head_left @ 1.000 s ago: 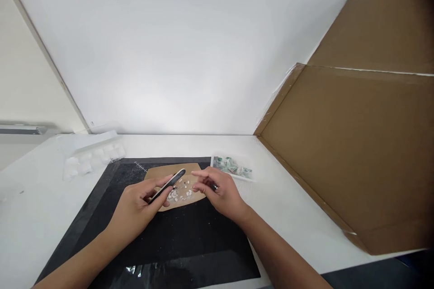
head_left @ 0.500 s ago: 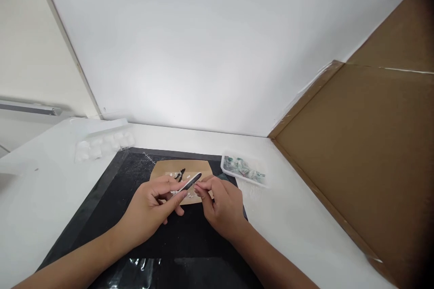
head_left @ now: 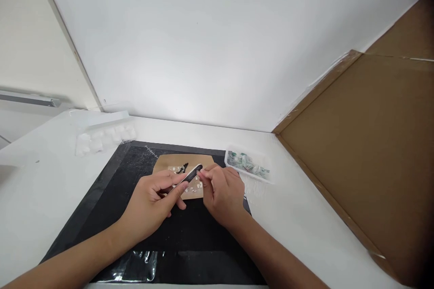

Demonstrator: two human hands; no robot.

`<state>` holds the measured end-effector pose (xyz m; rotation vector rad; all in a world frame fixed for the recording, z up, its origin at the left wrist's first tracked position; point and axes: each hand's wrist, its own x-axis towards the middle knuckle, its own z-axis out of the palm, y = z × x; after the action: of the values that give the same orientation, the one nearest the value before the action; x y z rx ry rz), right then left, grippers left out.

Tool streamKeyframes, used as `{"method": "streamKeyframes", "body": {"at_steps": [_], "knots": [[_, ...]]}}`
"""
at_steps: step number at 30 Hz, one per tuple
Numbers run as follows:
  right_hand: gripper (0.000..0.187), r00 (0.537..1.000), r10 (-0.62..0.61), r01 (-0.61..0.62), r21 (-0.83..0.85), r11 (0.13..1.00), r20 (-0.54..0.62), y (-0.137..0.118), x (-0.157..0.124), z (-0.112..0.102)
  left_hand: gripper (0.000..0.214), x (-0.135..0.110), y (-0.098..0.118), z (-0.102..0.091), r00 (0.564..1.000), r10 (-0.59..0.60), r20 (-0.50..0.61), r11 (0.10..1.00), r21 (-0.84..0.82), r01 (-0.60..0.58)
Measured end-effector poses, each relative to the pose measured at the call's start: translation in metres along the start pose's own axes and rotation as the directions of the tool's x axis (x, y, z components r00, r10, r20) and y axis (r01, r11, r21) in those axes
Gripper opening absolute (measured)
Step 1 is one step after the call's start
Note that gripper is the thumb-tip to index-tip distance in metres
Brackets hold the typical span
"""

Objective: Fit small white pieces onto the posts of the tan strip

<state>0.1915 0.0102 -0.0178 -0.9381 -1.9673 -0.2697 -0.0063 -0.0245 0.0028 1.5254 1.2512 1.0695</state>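
My left hand (head_left: 153, 202) is closed round a flat black stick with a pale edge (head_left: 191, 174), like a nail file, held slanting up to the right. My right hand (head_left: 222, 193) is pinched at the stick's upper end, its fingertips together on something too small to make out. Both hands hover over a tan cardboard piece (head_left: 166, 164) strewn with several small white bits (head_left: 196, 185). A small black tool (head_left: 183, 167) lies on that cardboard, just behind the stick. The cardboard rests on a black mat (head_left: 111, 189).
A clear tray of green-and-white small parts (head_left: 247, 165) sits right of the mat. A clear plastic blister tray (head_left: 101, 133) lies at the back left. A large brown cardboard sheet (head_left: 366, 144) leans on the right. The white wall stands close behind the white table (head_left: 298, 216).
My right hand went from open fingers beside the stick to a pinch at its tip. Both hands drew closer together. The camera shifted, so the scene sits slightly higher and to the right.
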Motion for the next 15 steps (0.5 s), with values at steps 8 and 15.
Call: {"method": "streamKeyframes", "body": {"at_steps": [8,15], "knots": [[0.018,0.999,-0.051,0.051,0.014,0.999,0.019,0.006,0.003,-0.004,0.035,-0.001,0.001,-0.002,0.999,0.048,0.002,0.998,0.029,-0.048],[0.021,0.930,0.345,-0.351,0.028,0.936,0.125,0.045,0.008,-0.021,0.029,0.000,0.003,-0.005,0.983,0.177,-0.047,0.981,0.090,-0.172]]}}
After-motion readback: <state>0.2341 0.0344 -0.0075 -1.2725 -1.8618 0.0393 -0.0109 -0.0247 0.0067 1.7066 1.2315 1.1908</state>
